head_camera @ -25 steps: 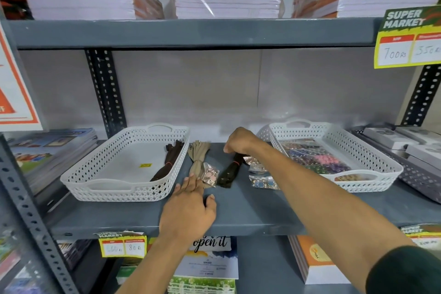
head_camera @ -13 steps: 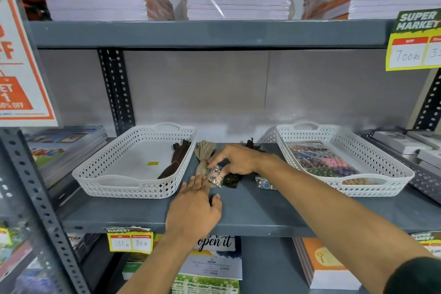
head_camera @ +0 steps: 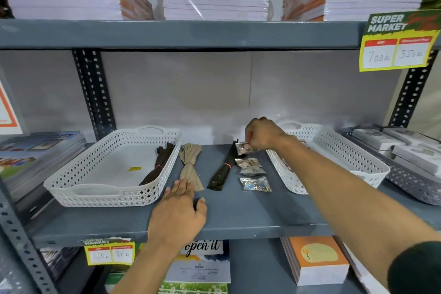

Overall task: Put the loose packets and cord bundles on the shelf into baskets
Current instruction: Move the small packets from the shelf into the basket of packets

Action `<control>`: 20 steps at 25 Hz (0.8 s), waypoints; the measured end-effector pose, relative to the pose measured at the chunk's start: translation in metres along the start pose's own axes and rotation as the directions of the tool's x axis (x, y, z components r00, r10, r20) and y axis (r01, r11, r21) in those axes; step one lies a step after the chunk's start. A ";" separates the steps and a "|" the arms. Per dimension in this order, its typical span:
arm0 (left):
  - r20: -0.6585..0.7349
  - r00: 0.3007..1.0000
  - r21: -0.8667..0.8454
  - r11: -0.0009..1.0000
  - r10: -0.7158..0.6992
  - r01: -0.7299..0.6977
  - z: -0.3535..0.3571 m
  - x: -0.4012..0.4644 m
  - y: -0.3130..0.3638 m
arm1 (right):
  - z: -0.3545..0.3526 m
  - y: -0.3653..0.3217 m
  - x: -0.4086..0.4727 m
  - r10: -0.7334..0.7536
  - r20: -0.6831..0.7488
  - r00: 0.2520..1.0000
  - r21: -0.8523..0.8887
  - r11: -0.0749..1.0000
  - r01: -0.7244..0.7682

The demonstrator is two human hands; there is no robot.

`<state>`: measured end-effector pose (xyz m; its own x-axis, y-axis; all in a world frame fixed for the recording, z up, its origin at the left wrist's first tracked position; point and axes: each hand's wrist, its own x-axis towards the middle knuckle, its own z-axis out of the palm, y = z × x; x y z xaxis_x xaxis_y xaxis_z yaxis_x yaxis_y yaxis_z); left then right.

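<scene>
Grey metal makes up the shelf [head_camera: 238, 217], and 2 white plastic baskets are sitting on it, well apart. The left basket [head_camera: 71, 186] is holding 1 dark brown cord bundle [head_camera: 158, 166], which is lying along its right wall beside a small yellow sticker. The right basket [head_camera: 346, 157] is lying partly behind the right forearm, so its contents are mostly hidden.

Between the baskets, loose things are resting on the bare shelf. A tan cord bundle [head_camera: 189, 164] is lying just beside the left basket. A black cord bundle [head_camera: 223, 169], tied with a red band, is lying to its right. Next to that, 3 clear packets [head_camera: 253, 174] of small trinkets are lying in a row running front to back.

The right hand [head_camera: 262, 135] is reaching over the back of the shelf, fingers curled down and pinching a 4th packet [head_camera: 243, 147] by its top edge, just left of the right basket's rim. The left hand [head_camera: 179, 215] is lying flat and spread on the shelf with nothing in its grasp, its fingertips touching the near end of the tan cord bundle.
</scene>
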<state>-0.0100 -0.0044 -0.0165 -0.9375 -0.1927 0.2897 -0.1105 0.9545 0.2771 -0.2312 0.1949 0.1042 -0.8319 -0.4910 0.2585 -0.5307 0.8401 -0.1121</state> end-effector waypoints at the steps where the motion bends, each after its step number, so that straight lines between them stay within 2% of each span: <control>1: -0.003 1.000 -0.003 1.000 0.000 0.000 0.000 0.000 0.000 | 0.003 0.004 0.000 0.035 0.015 0.999 -0.058 0.998 -0.034; 5: -0.005 1.000 -0.016 1.000 -0.002 0.002 -0.001 -0.001 0.001 | 0.025 -0.008 -0.002 0.082 -0.037 0.996 -0.244 0.966 -0.089; 9: -0.008 1.000 -0.010 1.000 0.002 -0.002 -0.002 0.000 0.002 | 0.047 -0.006 0.004 0.118 0.112 0.987 -0.226 0.970 -0.090; 11: -0.005 1.000 -0.011 1.000 0.000 0.000 -0.002 0.000 0.001 | 0.046 -0.006 0.004 0.136 0.130 0.982 -0.180 0.977 -0.111; 14: -0.008 1.000 -0.007 1.000 -0.005 0.005 -0.002 -0.001 0.002 | 0.037 -0.024 0.000 0.123 -0.046 0.991 -0.045 0.991 -0.125; 15: -0.009 1.000 -0.006 1.000 -0.008 0.008 -0.003 -0.001 0.002 | 0.037 -0.036 -0.003 0.135 -0.052 0.989 0.040 0.990 -0.133; 17: -0.009 1.000 -0.001 1.000 -0.003 0.003 -0.003 -0.001 0.003 | 0.042 -0.063 -0.013 0.162 0.056 0.985 0.180 0.969 -0.170; 20: -0.007 1.000 0.007 1.000 -0.002 0.002 -0.004 -0.001 0.003 | 0.053 -0.090 -0.025 0.219 0.205 0.954 0.143 0.958 -0.250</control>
<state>-0.0081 -0.0021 -0.0123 -0.9350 -0.1963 0.2952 -0.1151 0.9557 0.2709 -0.1714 0.1190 0.0567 -0.9430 -0.3319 0.0253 -0.3231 0.8945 -0.3090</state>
